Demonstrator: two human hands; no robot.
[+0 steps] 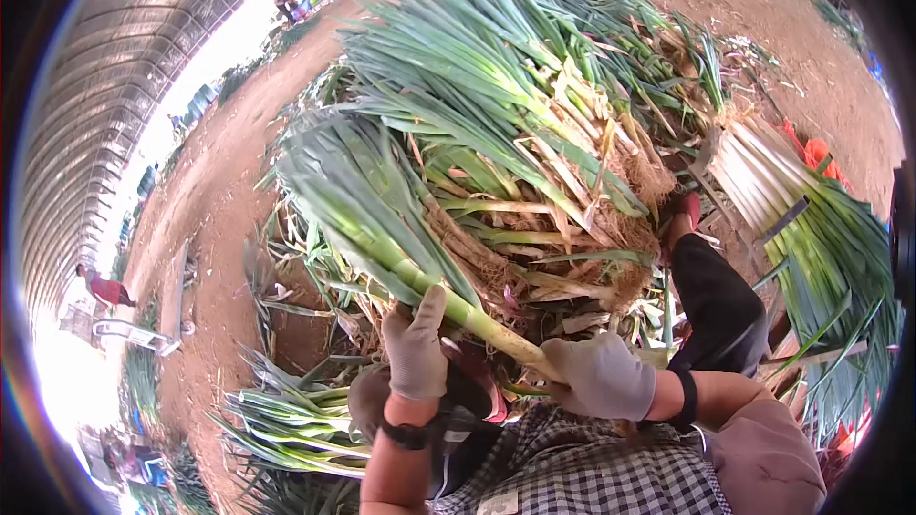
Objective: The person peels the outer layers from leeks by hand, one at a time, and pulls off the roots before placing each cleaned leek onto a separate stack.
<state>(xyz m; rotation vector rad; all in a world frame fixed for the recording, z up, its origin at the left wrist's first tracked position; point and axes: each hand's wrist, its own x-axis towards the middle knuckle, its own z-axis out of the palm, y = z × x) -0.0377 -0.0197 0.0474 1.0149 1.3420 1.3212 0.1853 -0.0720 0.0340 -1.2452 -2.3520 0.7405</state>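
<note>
Evidently, the leek ran aslant from near right to far left; the gloved right hand gripped its pale base, the left hand met mid-stalk, finger closure unclear.

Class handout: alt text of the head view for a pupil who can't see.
A gloved right hand grips a leek, the gloved left hand touching it, before a large leek heap on dirt; other leeks lie at right.
</note>
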